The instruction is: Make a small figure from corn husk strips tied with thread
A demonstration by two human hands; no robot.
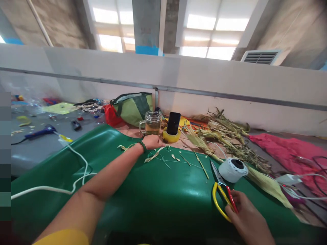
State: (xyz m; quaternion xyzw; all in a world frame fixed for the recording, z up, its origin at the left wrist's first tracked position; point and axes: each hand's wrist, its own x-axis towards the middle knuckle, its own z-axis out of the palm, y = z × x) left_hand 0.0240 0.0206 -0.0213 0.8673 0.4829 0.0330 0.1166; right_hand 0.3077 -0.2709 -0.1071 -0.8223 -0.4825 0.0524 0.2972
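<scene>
My left hand point(152, 141) reaches to the far edge of a green mat point(168, 200), in front of a glass mug point(152, 126) of pale liquid. Its fingers look drawn together; whatever they hold, if anything, is hidden. Just nearer lie a pale husk strip point(154, 155), thin threads and small scraps. At the lower right my right hand point(247, 216) grips scissors point(224, 194) by the red handle loop. Their other loop is yellow, and the blades point away from me. A spool of white thread point(233, 170) stands beside the blades, its thread trailing toward the husks.
A dark phone point(174, 123) leans upright on a yellow tape roll point(171, 136). Dried corn husks point(224, 132) are heaped at the back right, near pink cloth point(286, 146). On the left lie a blue glue gun point(42, 132) and a white cable point(48, 189). A green bag point(135, 110) stands behind.
</scene>
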